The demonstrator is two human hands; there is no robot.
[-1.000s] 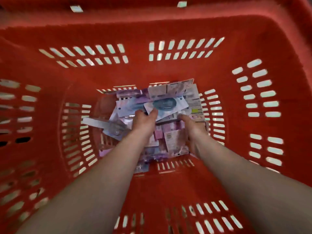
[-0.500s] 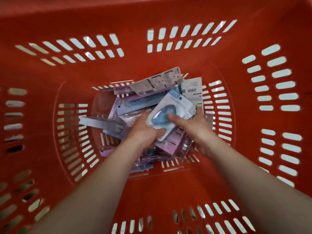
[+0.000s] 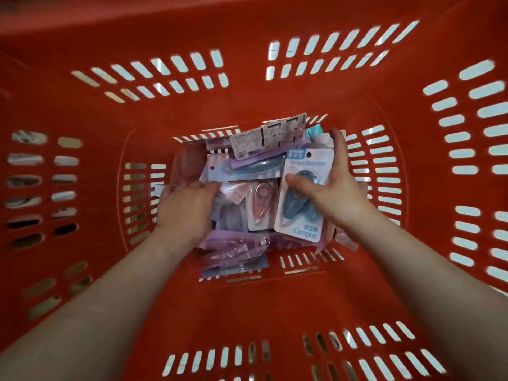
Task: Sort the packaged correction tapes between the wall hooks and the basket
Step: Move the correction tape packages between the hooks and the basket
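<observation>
I look straight down into a deep red slotted basket (image 3: 275,105). A pile of packaged correction tapes (image 3: 247,171) covers its floor. My right hand (image 3: 332,193) holds a blue correction tape pack (image 3: 301,210) marked Campus, thumb across its front and fingers behind its right edge. Beside it lies a pink correction tape pack (image 3: 261,204), face up. My left hand (image 3: 184,207) rests on the left side of the pile with fingers stretched over the packs; it grips nothing that I can see. No wall hooks are in view.
The basket's red walls rise close on every side, pierced by rows of slots (image 3: 343,50). A long card-backed pack (image 3: 269,136) lies tilted at the far end of the pile. Purple packs (image 3: 233,251) stick out at the near edge.
The blue pack has passed fully into my right hand and turned upright, face up. My left hand let go of it and moved left onto the pile. The pink pack is now uncovered.
</observation>
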